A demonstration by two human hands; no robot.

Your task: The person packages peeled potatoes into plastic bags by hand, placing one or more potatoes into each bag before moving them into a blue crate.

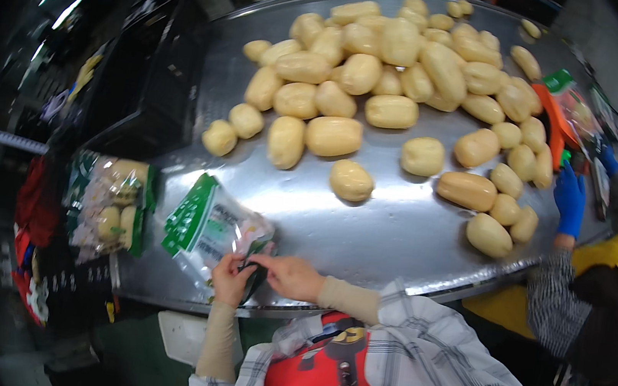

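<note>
My left hand (230, 279) pinches the near edge of a green and clear plastic bag (224, 226) that lies flat on the metal table at its near left part. My right hand (293, 278) reaches in from the right, its fingertips at the same edge of the bag, close to my left fingers. Whether the right fingers grip the plastic cannot be told. The bag bears writing. Beyond my hands, many peeled potatoes (332, 136) lie on the table, piled thickest at the far side, with one potato (351, 181) lying apart nearer to me.
Filled bags of potatoes (111, 203) lie at the table's left end. A black crate (147, 75) stands beyond them. At the right, a co-worker's blue-gloved hand (568, 199) is near an orange container (554, 127) and another printed bag (574, 104). The metal table's rim (435, 295) runs before me.
</note>
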